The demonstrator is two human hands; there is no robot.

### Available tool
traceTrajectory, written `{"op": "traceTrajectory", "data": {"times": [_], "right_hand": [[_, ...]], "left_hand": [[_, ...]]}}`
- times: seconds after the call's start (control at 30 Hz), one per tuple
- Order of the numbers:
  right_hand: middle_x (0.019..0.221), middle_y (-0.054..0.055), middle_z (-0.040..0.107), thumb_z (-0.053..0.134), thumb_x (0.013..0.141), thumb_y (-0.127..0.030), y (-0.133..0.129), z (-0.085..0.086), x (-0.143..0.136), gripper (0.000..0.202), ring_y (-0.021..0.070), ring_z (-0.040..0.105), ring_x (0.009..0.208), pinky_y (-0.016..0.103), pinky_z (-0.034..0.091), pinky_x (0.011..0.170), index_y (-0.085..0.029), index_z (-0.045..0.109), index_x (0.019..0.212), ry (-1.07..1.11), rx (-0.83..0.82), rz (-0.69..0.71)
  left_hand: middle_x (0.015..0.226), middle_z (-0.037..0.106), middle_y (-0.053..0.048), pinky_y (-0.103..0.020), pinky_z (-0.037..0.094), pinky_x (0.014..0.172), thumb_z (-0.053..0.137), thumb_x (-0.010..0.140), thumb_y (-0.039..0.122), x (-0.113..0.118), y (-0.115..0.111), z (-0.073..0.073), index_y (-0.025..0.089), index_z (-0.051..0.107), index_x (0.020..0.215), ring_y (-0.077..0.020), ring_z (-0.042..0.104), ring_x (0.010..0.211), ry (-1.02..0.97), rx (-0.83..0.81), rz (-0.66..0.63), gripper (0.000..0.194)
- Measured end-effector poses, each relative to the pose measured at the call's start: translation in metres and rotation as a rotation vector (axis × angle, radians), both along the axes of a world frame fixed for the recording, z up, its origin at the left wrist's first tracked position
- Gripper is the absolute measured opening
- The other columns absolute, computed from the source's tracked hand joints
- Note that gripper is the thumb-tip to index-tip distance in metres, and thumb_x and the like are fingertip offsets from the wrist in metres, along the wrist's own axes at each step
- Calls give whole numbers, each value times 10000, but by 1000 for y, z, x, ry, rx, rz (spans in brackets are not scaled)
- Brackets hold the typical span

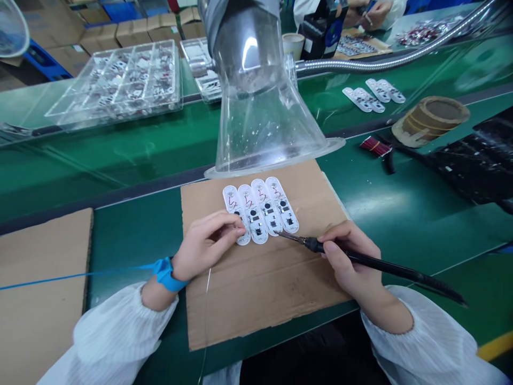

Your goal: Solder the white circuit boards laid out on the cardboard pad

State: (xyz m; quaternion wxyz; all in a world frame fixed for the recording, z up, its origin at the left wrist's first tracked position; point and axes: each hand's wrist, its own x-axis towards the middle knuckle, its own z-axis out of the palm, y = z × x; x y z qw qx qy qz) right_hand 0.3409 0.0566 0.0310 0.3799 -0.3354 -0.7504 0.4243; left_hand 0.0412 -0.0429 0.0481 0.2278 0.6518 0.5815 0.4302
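My right hand (355, 259) grips a soldering iron (390, 267) like a pen, its tip at the lower end of a board in a row of white, rounded circuit boards (264, 206). Each board carries black components and thin red wires. My left hand (212, 235) is closed with thumb and forefinger pinched, over the lower part of the leftmost board. A thin solder wire (207, 297) trails down from beneath this hand; its upper end is hidden by the fingers. A blue wrist strap (166, 274) circles my left wrist. The boards lie on a cardboard sheet (256, 305).
A clear fume hood (268, 123) hangs just beyond the boards. Compartment trays of parts (128, 80) stand on the back ledge. To the right are more boards (366, 99), a tape roll (430, 120) and bundled red wires (375, 146). A co-worker's hands (377, 13) are across the bench.
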Motion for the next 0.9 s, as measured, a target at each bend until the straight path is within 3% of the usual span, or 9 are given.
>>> {"op": "traceTrajectory", "data": {"times": [0.07,0.23,0.47,0.7,0.9], "right_hand": [[806,-5,632,670,989,-234,0,-1,1,20,121,618,650,250,492,572,-239,651,987,-13,-2,5],[816,19,645,677,988,-281,0,-2,3,56,148,619,672,276,502,579,-236,644,979,-24,4,3],[843,28,650,664,997,-269,-2,-1,2,23,153,638,704,291,518,613,-246,660,1001,62,-15,-21],[831,2,654,676,975,-223,0,6,0,66,121,621,655,239,504,572,-258,656,1027,-71,59,120],[833,-3,680,649,983,-229,1,12,-6,46,119,651,675,217,521,581,-260,644,1017,-90,104,158]], "left_hand": [[814,668,6,-204,433,583,674,1019,212,-1,0,1,204,701,980,-91,560,637,3,-5,-56,48],[644,395,82,-210,330,542,667,991,178,-4,-3,-1,199,614,954,-78,390,556,27,30,-95,68],[694,428,77,-200,313,550,605,971,110,-5,-4,0,200,574,980,-68,366,582,52,44,-154,95],[718,426,71,-197,302,537,578,983,105,-3,-3,-2,201,574,985,-69,368,587,89,28,-192,97],[724,446,65,-197,300,530,578,991,116,-3,-3,-3,204,578,997,-70,381,583,102,23,-182,88]]}}
